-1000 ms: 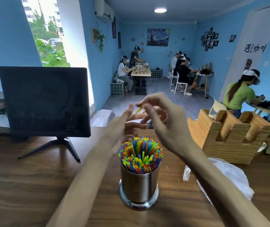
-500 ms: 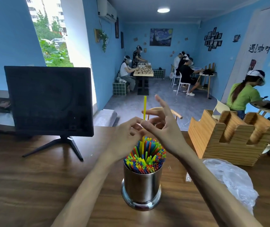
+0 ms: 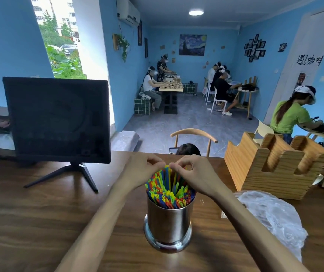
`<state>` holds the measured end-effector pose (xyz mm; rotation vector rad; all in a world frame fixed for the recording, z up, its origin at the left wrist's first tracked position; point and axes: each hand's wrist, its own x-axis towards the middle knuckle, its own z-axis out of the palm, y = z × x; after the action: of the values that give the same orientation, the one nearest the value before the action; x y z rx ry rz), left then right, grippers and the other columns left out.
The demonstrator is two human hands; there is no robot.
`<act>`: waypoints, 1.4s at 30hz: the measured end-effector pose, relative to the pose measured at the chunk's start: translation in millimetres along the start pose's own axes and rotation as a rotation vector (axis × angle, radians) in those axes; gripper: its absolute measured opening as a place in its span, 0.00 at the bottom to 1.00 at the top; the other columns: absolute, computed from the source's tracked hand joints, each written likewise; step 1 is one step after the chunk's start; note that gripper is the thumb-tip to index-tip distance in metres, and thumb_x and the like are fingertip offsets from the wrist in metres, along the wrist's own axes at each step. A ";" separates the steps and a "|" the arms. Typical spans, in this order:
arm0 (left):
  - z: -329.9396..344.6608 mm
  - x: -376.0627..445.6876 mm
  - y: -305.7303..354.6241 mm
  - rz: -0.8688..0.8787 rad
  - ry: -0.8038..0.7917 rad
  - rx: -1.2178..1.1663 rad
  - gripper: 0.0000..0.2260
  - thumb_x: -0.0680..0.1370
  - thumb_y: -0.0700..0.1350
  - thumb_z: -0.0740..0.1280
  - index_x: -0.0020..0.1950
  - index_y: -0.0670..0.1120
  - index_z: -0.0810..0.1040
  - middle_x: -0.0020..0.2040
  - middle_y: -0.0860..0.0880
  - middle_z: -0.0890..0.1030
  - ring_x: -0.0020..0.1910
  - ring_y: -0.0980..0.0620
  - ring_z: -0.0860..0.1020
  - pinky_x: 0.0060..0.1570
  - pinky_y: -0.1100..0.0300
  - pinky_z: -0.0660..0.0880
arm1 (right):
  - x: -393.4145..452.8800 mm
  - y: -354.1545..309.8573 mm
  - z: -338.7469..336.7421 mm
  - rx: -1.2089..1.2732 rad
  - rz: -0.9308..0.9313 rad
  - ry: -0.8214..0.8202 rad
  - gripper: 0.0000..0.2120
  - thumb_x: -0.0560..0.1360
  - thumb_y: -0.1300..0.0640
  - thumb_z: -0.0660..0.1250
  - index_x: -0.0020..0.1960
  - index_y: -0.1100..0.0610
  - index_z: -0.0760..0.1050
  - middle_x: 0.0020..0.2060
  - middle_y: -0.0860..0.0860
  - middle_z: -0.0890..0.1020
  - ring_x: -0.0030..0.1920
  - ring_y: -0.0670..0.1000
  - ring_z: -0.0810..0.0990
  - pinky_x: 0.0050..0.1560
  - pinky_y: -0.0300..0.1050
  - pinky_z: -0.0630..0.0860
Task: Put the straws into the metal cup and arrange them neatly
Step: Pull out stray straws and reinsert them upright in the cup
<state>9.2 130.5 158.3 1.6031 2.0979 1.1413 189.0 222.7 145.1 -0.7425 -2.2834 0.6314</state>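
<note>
Metal cup (image 3: 168, 222) stands upright at lower center of frame on the wood table (image 3: 29, 222), packed w/ colored straws (image 3: 169, 190). Above it, your left hand (image 3: 140, 173) and right hand (image 3: 193, 174) meet, fingers curled, pinching a yellow straw (image 3: 169, 174) at its top. Monitor (image 3: 57, 120) at mid-left, wooden holder (image 3: 275, 165) at right.

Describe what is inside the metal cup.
The metal cup holds a dense upright bundle of coloured straws. Their lower lengths and the cup's bottom are hidden by its wall.
</note>
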 end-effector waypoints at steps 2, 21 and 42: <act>2.4 1.7 -2.9 -0.009 -0.007 0.010 0.05 0.78 0.52 0.73 0.47 0.54 0.88 0.40 0.61 0.83 0.42 0.67 0.79 0.42 0.67 0.73 | 8.1 0.5 -2.7 0.056 0.046 0.016 0.11 0.79 0.46 0.70 0.44 0.51 0.86 0.38 0.43 0.85 0.41 0.38 0.80 0.38 0.30 0.71; -0.9 6.0 -7.0 -0.103 0.018 -0.113 0.05 0.75 0.51 0.76 0.46 0.51 0.87 0.42 0.56 0.85 0.44 0.58 0.83 0.41 0.67 0.77 | 51.9 2.4 -6.0 -0.043 0.112 -0.341 0.05 0.77 0.51 0.72 0.47 0.50 0.86 0.42 0.44 0.84 0.45 0.44 0.81 0.44 0.41 0.78; -8.7 8.0 26.6 0.267 0.263 -0.236 0.02 0.78 0.48 0.73 0.45 0.55 0.83 0.40 0.60 0.83 0.43 0.59 0.80 0.42 0.68 0.75 | 44.2 -23.8 -28.5 0.475 0.080 -0.004 0.08 0.82 0.55 0.66 0.54 0.60 0.75 0.46 0.49 0.86 0.43 0.46 0.84 0.48 0.48 0.83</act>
<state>19.4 136.2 185.0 1.7328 1.8410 1.7020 173.1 240.8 197.5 -0.5971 -1.9964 1.1590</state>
